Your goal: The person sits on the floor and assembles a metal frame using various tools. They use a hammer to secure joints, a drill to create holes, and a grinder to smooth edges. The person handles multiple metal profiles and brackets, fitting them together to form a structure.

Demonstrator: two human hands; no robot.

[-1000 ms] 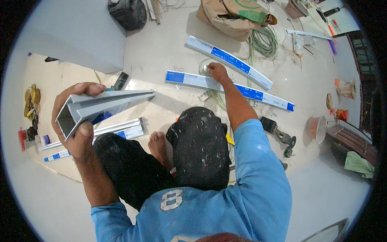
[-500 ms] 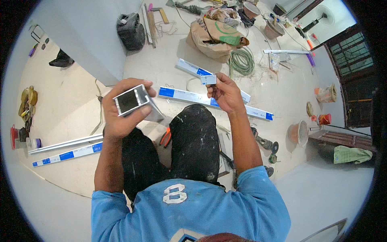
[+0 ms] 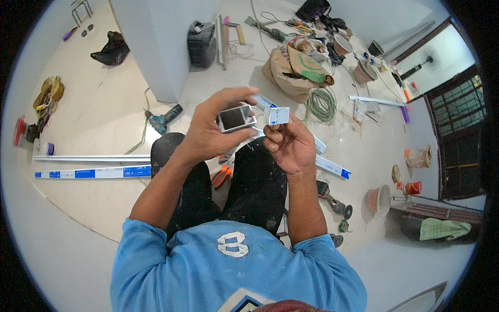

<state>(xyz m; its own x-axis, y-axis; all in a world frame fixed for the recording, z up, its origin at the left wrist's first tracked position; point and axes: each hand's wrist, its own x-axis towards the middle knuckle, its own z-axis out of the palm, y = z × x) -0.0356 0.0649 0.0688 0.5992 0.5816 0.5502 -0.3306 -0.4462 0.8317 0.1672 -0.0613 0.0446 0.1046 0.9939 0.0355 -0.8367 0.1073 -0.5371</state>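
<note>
My left hand (image 3: 208, 132) grips a white trunking channel (image 3: 235, 118), held end-on so its open rectangular mouth faces the camera. My right hand (image 3: 288, 145) holds a small white end piece (image 3: 276, 115) with a blue patch in its fingertips, just right of the channel's end and apart from it by a small gap. Both hands are raised above my knees in dark paint-spattered trousers.
Long white and blue trunking strips (image 3: 88, 172) lie on the floor at left, another strip (image 3: 332, 167) at right. A cordless drill (image 3: 163, 120), orange pliers (image 3: 222, 176), a green hose coil (image 3: 321, 104), a brown sack (image 3: 293, 70), buckets (image 3: 378, 199) and a white pillar (image 3: 161, 47) stand around.
My right hand came up from the floor strips with the small end piece. My left hand turned the channel end-on and brought it toward the centre, close to the right hand.
</note>
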